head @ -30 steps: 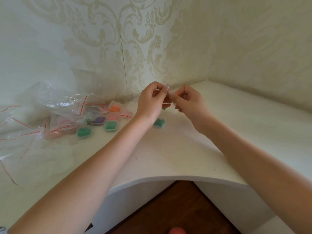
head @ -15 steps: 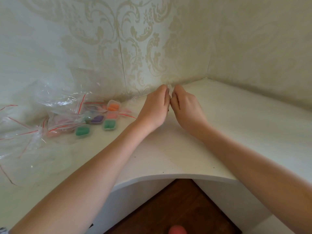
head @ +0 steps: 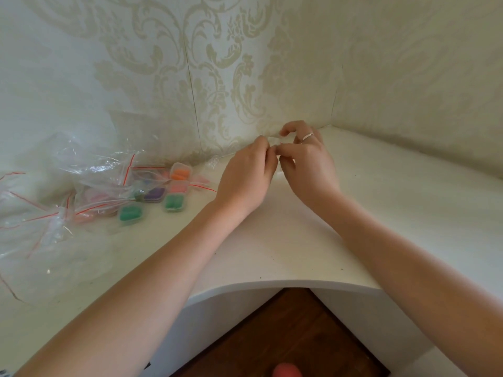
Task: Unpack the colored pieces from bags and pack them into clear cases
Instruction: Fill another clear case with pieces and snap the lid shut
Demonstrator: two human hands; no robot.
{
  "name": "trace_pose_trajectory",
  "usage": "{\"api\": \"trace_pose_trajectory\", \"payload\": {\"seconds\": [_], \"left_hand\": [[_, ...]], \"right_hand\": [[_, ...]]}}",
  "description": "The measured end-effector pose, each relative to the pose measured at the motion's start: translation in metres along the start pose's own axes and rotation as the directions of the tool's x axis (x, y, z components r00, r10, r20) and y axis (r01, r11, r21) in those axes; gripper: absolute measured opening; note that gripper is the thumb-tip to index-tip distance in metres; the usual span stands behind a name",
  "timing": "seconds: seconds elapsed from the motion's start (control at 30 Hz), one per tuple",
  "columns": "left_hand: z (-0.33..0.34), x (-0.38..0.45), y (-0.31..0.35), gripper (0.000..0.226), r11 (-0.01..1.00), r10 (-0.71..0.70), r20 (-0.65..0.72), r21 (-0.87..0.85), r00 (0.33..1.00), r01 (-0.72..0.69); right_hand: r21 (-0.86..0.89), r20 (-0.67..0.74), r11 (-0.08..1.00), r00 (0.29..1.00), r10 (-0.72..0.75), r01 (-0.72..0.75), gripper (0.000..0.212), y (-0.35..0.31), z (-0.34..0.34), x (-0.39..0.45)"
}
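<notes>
Small clear bag (head: 273,139) pinched between curled fingertips of left hand (head: 246,176) and right hand (head: 309,161); filled cases (head: 174,195) seen well left of fingers.

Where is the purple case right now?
In the head view, the purple case lies left of the left hand, between two green cases, beside the bags.

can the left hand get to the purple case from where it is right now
Probably yes, once it lets go. The purple case lies on the counter left of the left hand with bare surface between, though a clear bag overlaps its far side. The hand is now pinching something small with the right hand.
</notes>
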State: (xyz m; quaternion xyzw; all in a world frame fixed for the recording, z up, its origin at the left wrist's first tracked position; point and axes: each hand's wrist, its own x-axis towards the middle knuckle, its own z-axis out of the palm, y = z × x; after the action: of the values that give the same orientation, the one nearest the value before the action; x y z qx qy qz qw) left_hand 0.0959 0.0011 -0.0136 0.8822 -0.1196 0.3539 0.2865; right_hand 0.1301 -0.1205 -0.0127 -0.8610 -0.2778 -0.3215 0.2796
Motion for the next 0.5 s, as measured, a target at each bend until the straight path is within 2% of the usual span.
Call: {"api": "trace_pose_trajectory", "payload": {"seconds": [0.1,0.17,0.23,0.33,0.4,0.43,0.5], "left_hand": [[0.0005,-0.0029,0.0084,0.018,0.994,0.104,0.054,-0.020,0.993,-0.103],[0.0022,-0.0032,0.0085,0.016,0.992,0.125,0.069,-0.046,0.990,-0.122],[0.0025,-0.0024,0.0057,0.017,0.990,0.137,0.051,-0.037,0.989,-0.135],[0.0024,-0.0021,0.0047,0.019,0.986,0.160,0.039,-0.047,0.986,-0.158],[0.0024,-0.0041,0.0081,0.021,0.985,0.157,0.056,-0.086,0.986,-0.152],[0.0015,-0.0049,0.0096,0.021,0.986,0.117,0.040,-0.121,0.992,-0.111],[-0.0021,-0.0019,0.0090,0.022,0.974,-0.052,-0.041,-0.224,0.998,0.041]], "right_hand": [[-0.059,0.097,0.992,0.988,0.119,-0.113,0.024,-0.0024,-0.0019,-0.0005],[-0.076,0.150,0.980,0.969,0.194,-0.185,0.023,-0.0065,-0.0036,-0.0004],[-0.022,0.175,0.959,0.944,0.281,-0.282,0.018,-0.0072,-0.0045,0.0011],[0.246,0.167,0.878,0.910,0.379,-0.411,0.032,-0.0071,-0.0053,0.0028],[0.443,0.166,0.786,0.901,0.400,-0.430,0.036,-0.0078,-0.0080,0.0038],[0.535,0.177,0.728,0.899,0.400,-0.429,0.033,-0.0071,-0.0085,0.0047],[0.692,0.223,0.561,0.874,0.432,-0.454,0.035,-0.0017,-0.0075,0.0086]]}}
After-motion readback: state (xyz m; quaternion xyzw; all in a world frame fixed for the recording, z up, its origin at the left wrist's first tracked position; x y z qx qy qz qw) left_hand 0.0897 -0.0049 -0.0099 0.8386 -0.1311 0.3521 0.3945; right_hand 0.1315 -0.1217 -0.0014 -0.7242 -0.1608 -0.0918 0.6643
